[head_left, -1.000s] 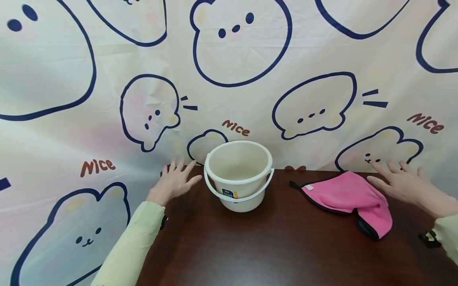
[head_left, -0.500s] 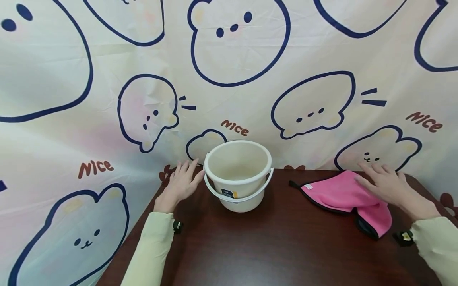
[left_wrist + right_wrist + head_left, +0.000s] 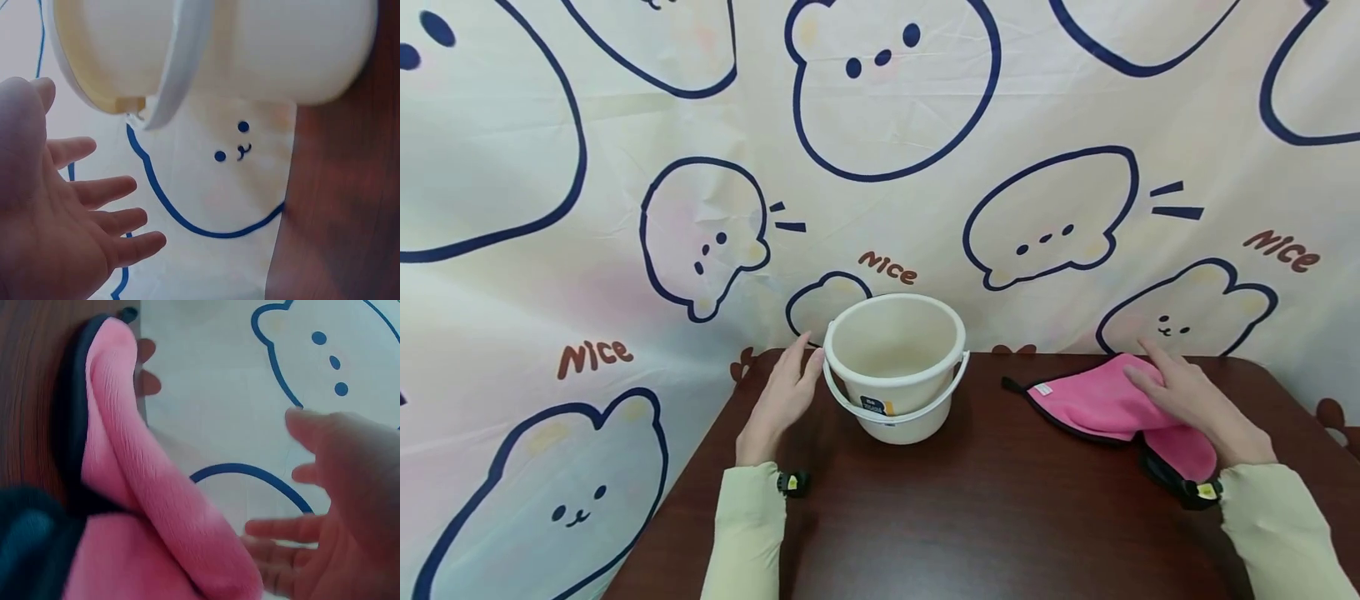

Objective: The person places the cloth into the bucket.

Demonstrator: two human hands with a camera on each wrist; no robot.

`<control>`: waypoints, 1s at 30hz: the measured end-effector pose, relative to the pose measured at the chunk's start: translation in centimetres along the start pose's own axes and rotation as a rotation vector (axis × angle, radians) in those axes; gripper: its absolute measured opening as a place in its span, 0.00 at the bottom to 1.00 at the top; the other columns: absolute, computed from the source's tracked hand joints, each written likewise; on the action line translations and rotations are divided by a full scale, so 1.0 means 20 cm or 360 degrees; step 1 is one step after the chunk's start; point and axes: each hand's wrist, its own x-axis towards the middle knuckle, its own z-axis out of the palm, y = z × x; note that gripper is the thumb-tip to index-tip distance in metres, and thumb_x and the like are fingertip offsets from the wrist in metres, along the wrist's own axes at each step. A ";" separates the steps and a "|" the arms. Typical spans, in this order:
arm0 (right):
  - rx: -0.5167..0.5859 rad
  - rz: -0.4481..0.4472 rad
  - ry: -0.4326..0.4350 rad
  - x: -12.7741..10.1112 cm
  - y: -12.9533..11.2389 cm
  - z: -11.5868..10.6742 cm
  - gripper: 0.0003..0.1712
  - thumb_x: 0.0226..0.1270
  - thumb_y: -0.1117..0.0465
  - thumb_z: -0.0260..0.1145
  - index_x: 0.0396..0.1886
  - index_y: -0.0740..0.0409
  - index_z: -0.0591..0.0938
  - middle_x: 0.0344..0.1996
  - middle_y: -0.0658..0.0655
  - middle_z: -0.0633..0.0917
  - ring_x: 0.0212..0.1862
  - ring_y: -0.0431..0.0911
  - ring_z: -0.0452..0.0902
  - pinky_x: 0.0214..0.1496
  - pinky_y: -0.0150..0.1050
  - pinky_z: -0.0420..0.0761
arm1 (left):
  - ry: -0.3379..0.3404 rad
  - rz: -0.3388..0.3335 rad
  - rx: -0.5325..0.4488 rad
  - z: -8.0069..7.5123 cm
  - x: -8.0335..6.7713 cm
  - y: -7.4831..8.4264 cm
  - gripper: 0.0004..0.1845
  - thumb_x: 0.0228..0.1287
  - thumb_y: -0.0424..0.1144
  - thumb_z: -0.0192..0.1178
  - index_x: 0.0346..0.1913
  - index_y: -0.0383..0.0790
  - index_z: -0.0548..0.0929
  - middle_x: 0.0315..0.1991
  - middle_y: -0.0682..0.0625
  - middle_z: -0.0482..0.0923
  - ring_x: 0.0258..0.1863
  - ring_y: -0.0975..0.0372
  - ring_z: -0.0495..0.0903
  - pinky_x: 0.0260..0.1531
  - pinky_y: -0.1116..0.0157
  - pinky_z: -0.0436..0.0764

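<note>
Pink cloth [image 3: 1105, 402] lies folded at the bench's [image 3: 985, 517] far right edge under the right hand's [image 3: 1187, 398] flat, open grip, while the left hand [image 3: 782, 392], fingers spread, flanks the cream bucket [image 3: 895, 367] just to its right.

Dark brown wooden table [image 3: 1000, 517] with a rounded far corner, set against a cartoon-bear printed backdrop. A cream plastic bucket [image 3: 897, 367] stood upright on the tabletop toward the far edge, left of centre, its white handle folded down along the front. A pink cloth [image 3: 1105, 404] with dark trim lay crumpled on the tabletop to the right, well apart from the bucket, reaching the far edge.
</note>
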 end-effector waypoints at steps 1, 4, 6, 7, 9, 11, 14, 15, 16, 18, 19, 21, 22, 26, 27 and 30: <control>-0.0004 0.0020 -0.0003 0.00 -0.01 0.00 0.52 0.73 0.34 0.47 0.78 0.60 0.37 0.69 0.84 0.51 0.66 0.81 0.48 0.59 0.80 0.56 | 0.0022 -0.0001 -0.0040 0.01 -0.01 0.01 0.38 0.72 0.67 0.37 0.78 0.52 0.50 0.79 0.47 0.50 0.78 0.49 0.50 0.73 0.41 0.53; -0.0068 0.0062 0.0000 0.00 -0.02 0.00 0.51 0.73 0.33 0.45 0.78 0.63 0.41 0.65 0.87 0.54 0.65 0.81 0.50 0.59 0.79 0.59 | 0.0077 -0.0024 -0.0163 0.02 -0.02 0.03 0.37 0.72 0.67 0.37 0.78 0.56 0.51 0.78 0.49 0.51 0.77 0.51 0.53 0.73 0.42 0.56; -0.0126 0.0071 0.0000 0.00 -0.01 0.00 0.50 0.73 0.33 0.45 0.76 0.67 0.46 0.64 0.87 0.57 0.64 0.80 0.52 0.59 0.78 0.60 | 0.0118 -0.0051 -0.0251 0.03 -0.03 0.05 0.36 0.71 0.68 0.37 0.77 0.59 0.52 0.78 0.49 0.54 0.76 0.51 0.56 0.72 0.42 0.59; -0.0157 0.0069 0.0001 -0.01 -0.01 0.00 0.50 0.73 0.33 0.45 0.75 0.70 0.49 0.63 0.86 0.59 0.63 0.80 0.53 0.59 0.77 0.61 | 0.0136 -0.0060 -0.0294 0.04 -0.03 0.06 0.36 0.71 0.68 0.38 0.77 0.60 0.52 0.77 0.49 0.56 0.75 0.51 0.58 0.71 0.42 0.60; -0.0203 0.0074 -0.0014 -0.01 0.00 0.00 0.50 0.72 0.33 0.47 0.72 0.73 0.54 0.61 0.86 0.62 0.62 0.79 0.56 0.59 0.75 0.63 | 0.0177 -0.0068 -0.0381 0.05 -0.03 0.09 0.35 0.70 0.68 0.40 0.76 0.61 0.54 0.76 0.48 0.59 0.74 0.51 0.62 0.70 0.43 0.64; -0.0220 0.0097 -0.0063 -0.01 0.01 0.00 0.52 0.70 0.32 0.50 0.71 0.74 0.56 0.61 0.86 0.63 0.60 0.78 0.59 0.58 0.74 0.66 | 0.0212 -0.0057 -0.0460 0.07 -0.03 0.11 0.34 0.71 0.67 0.42 0.75 0.61 0.56 0.74 0.47 0.63 0.72 0.52 0.66 0.69 0.45 0.67; -0.0195 0.0127 -0.0166 -0.02 0.02 0.00 0.55 0.66 0.31 0.56 0.73 0.72 0.55 0.62 0.86 0.62 0.58 0.77 0.63 0.54 0.70 0.71 | 0.0245 -0.0025 -0.0553 0.09 -0.02 0.14 0.32 0.72 0.62 0.46 0.75 0.57 0.59 0.71 0.46 0.66 0.69 0.52 0.70 0.67 0.46 0.70; -0.0183 0.0124 -0.0198 -0.02 0.03 0.01 0.56 0.65 0.32 0.58 0.73 0.71 0.55 0.62 0.86 0.62 0.58 0.77 0.63 0.53 0.69 0.72 | 0.0255 -0.0029 -0.0576 0.10 -0.02 0.14 0.32 0.73 0.61 0.47 0.74 0.55 0.60 0.71 0.47 0.66 0.68 0.52 0.71 0.66 0.46 0.71; -0.0160 0.0125 -0.0228 -0.02 0.03 0.02 0.56 0.63 0.32 0.61 0.74 0.69 0.54 0.63 0.86 0.61 0.58 0.77 0.63 0.53 0.69 0.72 | 0.0260 -0.0040 -0.0600 0.11 -0.02 0.15 0.31 0.73 0.59 0.48 0.74 0.55 0.60 0.70 0.47 0.67 0.67 0.52 0.72 0.65 0.46 0.72; -0.0110 0.0102 -0.0278 -0.03 0.03 0.04 0.57 0.60 0.34 0.65 0.75 0.66 0.55 0.63 0.86 0.62 0.58 0.76 0.63 0.53 0.69 0.72 | 0.0270 -0.0070 -0.0633 0.12 -0.02 0.15 0.30 0.73 0.56 0.50 0.73 0.53 0.61 0.70 0.47 0.67 0.67 0.51 0.73 0.63 0.46 0.73; -0.0066 0.0096 -0.0312 -0.03 0.03 0.05 0.57 0.59 0.35 0.67 0.75 0.64 0.55 0.64 0.85 0.62 0.59 0.76 0.62 0.53 0.70 0.72 | 0.0273 -0.0092 -0.0647 0.13 -0.02 0.15 0.30 0.73 0.55 0.51 0.73 0.53 0.62 0.70 0.48 0.67 0.66 0.51 0.73 0.63 0.46 0.73; 0.0004 0.0081 -0.0360 -0.03 0.02 0.07 0.58 0.56 0.37 0.70 0.76 0.60 0.55 0.64 0.84 0.62 0.59 0.76 0.61 0.53 0.70 0.71 | 0.0282 -0.0127 -0.0679 0.14 -0.02 0.14 0.28 0.73 0.53 0.52 0.72 0.53 0.63 0.70 0.49 0.67 0.66 0.51 0.73 0.63 0.46 0.74; 0.0029 0.0084 -0.0379 -0.02 0.02 0.08 0.58 0.56 0.38 0.71 0.77 0.59 0.55 0.62 0.83 0.64 0.58 0.75 0.63 0.52 0.67 0.73 | 0.0285 -0.0127 -0.0695 0.15 -0.02 0.14 0.27 0.73 0.52 0.52 0.72 0.53 0.63 0.70 0.49 0.67 0.66 0.51 0.73 0.63 0.46 0.74; 0.0096 0.0079 -0.0425 -0.02 0.03 0.10 0.53 0.57 0.45 0.72 0.76 0.58 0.58 0.61 0.80 0.67 0.54 0.69 0.65 0.48 0.59 0.76 | 0.0273 -0.0108 -0.0716 0.17 -0.01 0.13 0.26 0.74 0.53 0.50 0.71 0.52 0.64 0.70 0.48 0.67 0.66 0.51 0.72 0.65 0.46 0.72; 0.0086 0.0069 -0.0419 -0.02 0.04 0.11 0.49 0.58 0.47 0.72 0.74 0.59 0.61 0.59 0.78 0.69 0.52 0.66 0.67 0.46 0.55 0.76 | 0.0271 -0.0103 -0.0713 0.17 0.00 0.13 0.26 0.74 0.54 0.50 0.71 0.53 0.64 0.70 0.48 0.67 0.67 0.51 0.72 0.65 0.46 0.71; 0.0117 0.0066 -0.0449 -0.01 0.05 0.12 0.37 0.61 0.54 0.71 0.66 0.62 0.69 0.52 0.74 0.74 0.42 0.59 0.74 0.39 0.51 0.79 | 0.0255 -0.0103 -0.0701 0.18 0.00 0.14 0.27 0.74 0.56 0.48 0.71 0.52 0.65 0.70 0.47 0.67 0.68 0.51 0.70 0.67 0.44 0.69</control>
